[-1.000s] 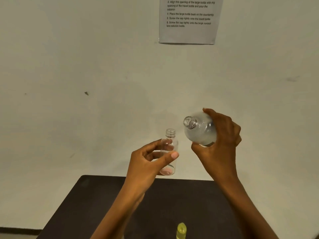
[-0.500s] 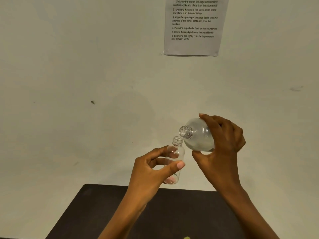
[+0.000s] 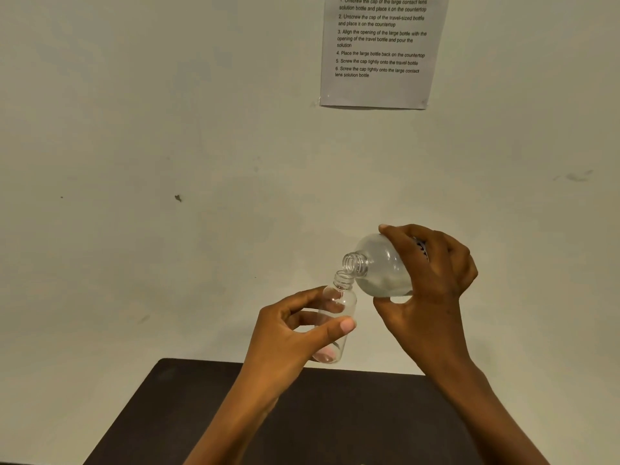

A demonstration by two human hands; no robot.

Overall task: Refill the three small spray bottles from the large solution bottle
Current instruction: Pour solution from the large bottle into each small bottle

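My left hand [image 3: 288, 333] grips a small clear bottle [image 3: 338, 308], uncapped and nearly upright, above the far edge of the table. My right hand [image 3: 432, 283] grips the large clear solution bottle [image 3: 379, 268], tilted to the left with its open threaded mouth right at the small bottle's neck. Liquid lies in the lower side of the large bottle. The small bottle looks close to empty. The other small bottles are out of view.
A dark table [image 3: 335, 414] fills the bottom of the view, up against a plain pale wall. A printed instruction sheet [image 3: 380, 50] hangs on the wall above the hands.
The large bottle has tipped further left and down until its mouth meets the small bottle's neck. The view has tilted up, so the yellow object at the bottom edge is gone.
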